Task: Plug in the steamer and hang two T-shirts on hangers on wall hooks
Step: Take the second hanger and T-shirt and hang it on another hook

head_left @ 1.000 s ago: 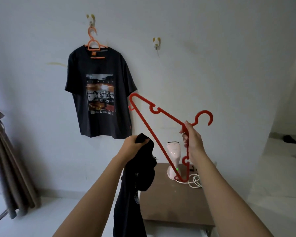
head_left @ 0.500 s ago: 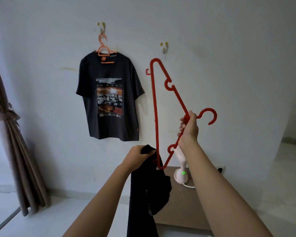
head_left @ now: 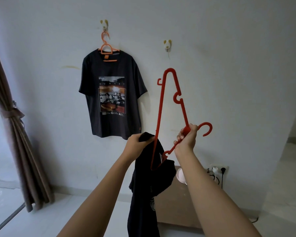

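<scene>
Red plastic stands out against the pale wall as a person tilts a hanger (head_left: 159, 117) on end, its lower tip meeting a dark T-shirt (head_left: 143, 194); whether the tip is already inside the collar cannot be told. The right hand (head_left: 186, 139) grips the hanger at the neck, just below its hook, a hold that seems chosen to steer one shoulder into the garment. The left hand (head_left: 137, 144) clenches a bunch of the fabric near the top, apparently to keep the opening raised, while the rest of the shirt hangs down in front of a brown table (head_left: 174, 211). On the far wall, left, the first T-shirt (head_left: 109, 93) already hangs on an orange hanger (head_left: 106, 48) from a wall hook (head_left: 104, 24). The second hook (head_left: 167, 44), to its right, is bare, likely awaiting this shirt. A pale steamer (head_left: 180, 176) sits on the table, mostly hidden behind the right arm, and a white plug in the wall socket (head_left: 217, 170) suggests it is connected.
</scene>
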Available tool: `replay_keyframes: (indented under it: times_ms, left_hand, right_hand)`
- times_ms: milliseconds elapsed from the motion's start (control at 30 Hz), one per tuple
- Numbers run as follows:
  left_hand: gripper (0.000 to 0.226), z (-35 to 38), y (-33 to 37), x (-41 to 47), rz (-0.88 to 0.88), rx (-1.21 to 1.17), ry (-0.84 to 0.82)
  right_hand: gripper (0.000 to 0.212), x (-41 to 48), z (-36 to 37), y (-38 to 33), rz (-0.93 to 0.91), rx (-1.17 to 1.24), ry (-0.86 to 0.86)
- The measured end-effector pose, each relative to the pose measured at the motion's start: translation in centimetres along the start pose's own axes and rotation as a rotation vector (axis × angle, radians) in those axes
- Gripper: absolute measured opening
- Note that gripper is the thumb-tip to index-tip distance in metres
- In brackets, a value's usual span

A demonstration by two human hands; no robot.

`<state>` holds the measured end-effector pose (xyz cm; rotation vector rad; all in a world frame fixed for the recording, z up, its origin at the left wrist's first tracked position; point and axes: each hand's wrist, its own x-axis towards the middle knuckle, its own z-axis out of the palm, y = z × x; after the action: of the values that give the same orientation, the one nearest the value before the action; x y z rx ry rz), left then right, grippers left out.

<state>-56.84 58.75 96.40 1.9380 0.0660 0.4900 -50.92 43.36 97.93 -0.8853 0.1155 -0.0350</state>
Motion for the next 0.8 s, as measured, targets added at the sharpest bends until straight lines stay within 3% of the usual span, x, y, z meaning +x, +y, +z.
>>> replay_keyframes:
  times_ms: [100, 267, 633, 800]
  left_hand:
    - [0.023, -0.8, -0.5, 0.4, 0.052, 0.140, 0.081]
    - [0.019, -1.1, -1.7, -0.2, 0.021, 0.143, 0.112]
    - [0.023, 0.0, -3.5, -0.9, -0.087, 0.300, -0.079]
    - [0.022, -0.1, -3.6, -1.1, -0.126, 0.267, -0.122]
  right_hand:
    - [0.038, 0.3, -0.1, -0.1, -0.013, -0.013, 0.012]
    - [0.040, 0.4, -0.5, -1.2, -0.019, 0.038, 0.028]
    - [0.041, 0.5, -0.4, -2.2, -0.004, 0.188, 0.046]
    - [0.040, 0.6, -0.4, -1.8, 0.000, 0.223, 0.056]
